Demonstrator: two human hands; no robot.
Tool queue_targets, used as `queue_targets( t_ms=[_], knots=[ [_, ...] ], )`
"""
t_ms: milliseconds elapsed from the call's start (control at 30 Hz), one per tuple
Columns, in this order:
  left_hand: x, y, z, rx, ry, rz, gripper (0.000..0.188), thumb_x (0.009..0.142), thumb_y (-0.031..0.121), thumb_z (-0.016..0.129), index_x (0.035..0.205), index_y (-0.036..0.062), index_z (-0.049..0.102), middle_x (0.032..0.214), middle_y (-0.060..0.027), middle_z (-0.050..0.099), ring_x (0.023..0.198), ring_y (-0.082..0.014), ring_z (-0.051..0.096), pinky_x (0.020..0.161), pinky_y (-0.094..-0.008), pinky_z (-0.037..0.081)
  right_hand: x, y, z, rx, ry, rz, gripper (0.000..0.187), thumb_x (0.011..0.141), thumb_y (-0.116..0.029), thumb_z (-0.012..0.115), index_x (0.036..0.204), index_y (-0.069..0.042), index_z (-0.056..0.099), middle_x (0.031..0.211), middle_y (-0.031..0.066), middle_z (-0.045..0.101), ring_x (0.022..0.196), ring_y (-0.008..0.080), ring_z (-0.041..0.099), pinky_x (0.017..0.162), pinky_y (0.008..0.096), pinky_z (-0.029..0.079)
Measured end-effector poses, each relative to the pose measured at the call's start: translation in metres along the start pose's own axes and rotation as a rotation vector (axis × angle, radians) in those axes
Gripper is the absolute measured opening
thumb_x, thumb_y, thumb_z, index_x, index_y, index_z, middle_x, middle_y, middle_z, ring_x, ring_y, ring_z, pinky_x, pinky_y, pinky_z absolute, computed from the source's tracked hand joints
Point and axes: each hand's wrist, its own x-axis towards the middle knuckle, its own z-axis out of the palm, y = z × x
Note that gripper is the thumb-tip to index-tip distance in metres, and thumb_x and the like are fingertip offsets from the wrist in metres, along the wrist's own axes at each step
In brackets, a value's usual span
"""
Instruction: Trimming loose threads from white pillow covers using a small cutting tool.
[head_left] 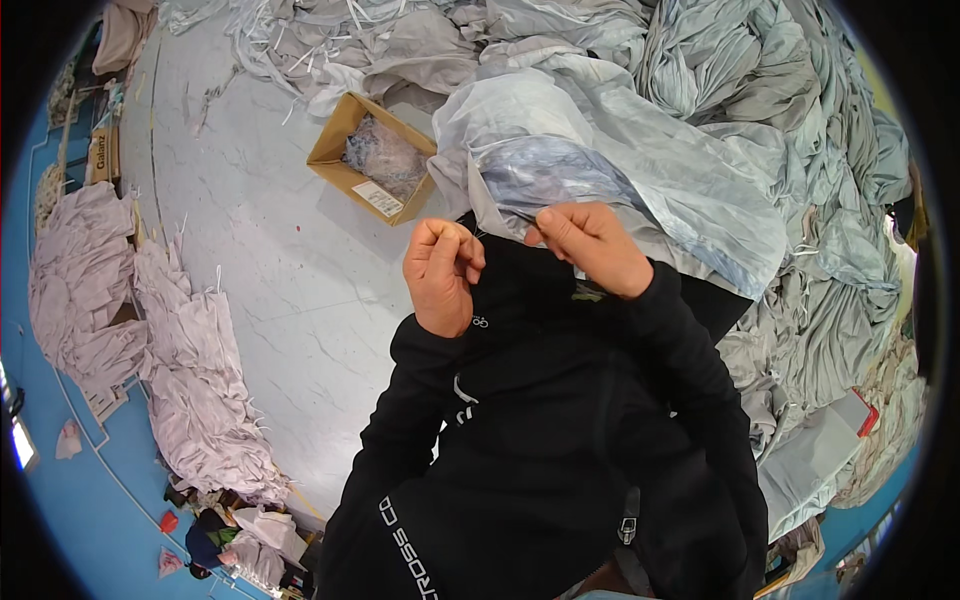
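The person's left hand [441, 272] is curled into a loose fist just in front of the chest, thumb and forefinger pinched together; whether something thin is caught between them cannot be told. The right hand [590, 246] sits just beside it, a little higher, its fingers closed on the lower edge of a pale blue-grey, slightly shiny fabric piece [610, 150] that drapes away from the hands toward the top of the view. Both forearms are covered by the black sleeves of a hooded top [540, 440], which fills the lower middle of the picture. The held fabric lies over the near edge of a big heap of similar grey-green crumpled cloth [820, 230] that runs along the whole right side and across the top of the pale grey marbled floor [270, 270]. Near the fabric, to its left, an open brown cardboard box [372, 158] stands on the floor, with a clear crinkled plastic bag inside and a white label on its near wall. Well apart, along the floor's left edge, lie two piles of pinkish-white folded cloth pieces [190, 380]. A blue mat [90, 500] borders the floor at the lower left corner, with small scattered scraps on it.
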Motion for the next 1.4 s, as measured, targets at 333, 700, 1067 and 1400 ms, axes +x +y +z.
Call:
queue_targets(
  t_ms=[333,700,1067,1400],
  knots=[
    [-0.007,-0.011,-0.005,0.302,0.111,-0.103,0.016,0.100,0.015,0.054,0.092,0.0023,0.057,0.068,-0.0027,0.054,0.058,-0.0101,0.050,0.047,-0.0208,0.036,0.025,0.008,0.026,-0.278,0.253,-0.205,0.013,0.086,-0.011,0.070,0.087,0.001,0.067,0.061,0.0040,0.054,0.059,0.0066,0.047,0.056,0.0259,0.040],
    [0.011,0.003,-0.014,0.857,-0.280,0.065,0.013,0.092,0.009,0.065,0.086,-0.0020,0.066,0.065,0.0046,0.054,0.058,-0.0041,0.044,0.053,-0.0217,0.035,0.035,0.005,0.012,-0.464,0.229,-0.332,0.013,0.088,-0.011,0.066,0.083,0.002,0.063,0.066,0.0095,0.059,0.060,0.0131,0.051,0.057,0.0302,0.042],
    [0.011,-0.003,0.007,0.788,-0.255,0.369,0.005,0.087,0.001,0.067,0.083,0.0010,0.064,0.076,0.0014,0.054,0.066,-0.0082,0.047,0.060,-0.0231,0.038,0.052,0.007,-0.002,-0.396,0.331,-0.318,0.016,0.087,-0.014,0.067,0.084,0.002,0.063,0.061,0.0091,0.056,0.056,0.0119,0.047,0.053,0.0308,0.039],
    [0.008,0.006,0.024,0.217,-0.061,0.048,0.012,0.096,0.005,0.058,0.086,-0.0004,0.063,0.097,-0.0063,0.062,0.070,-0.0096,0.053,0.066,-0.0214,0.043,0.052,0.003,0.003,-0.258,0.242,-0.315,0.018,0.092,-0.016,0.065,0.089,0.002,0.065,0.061,0.0000,0.051,0.058,0.0067,0.043,0.052,0.0276,0.036]
  ],
)
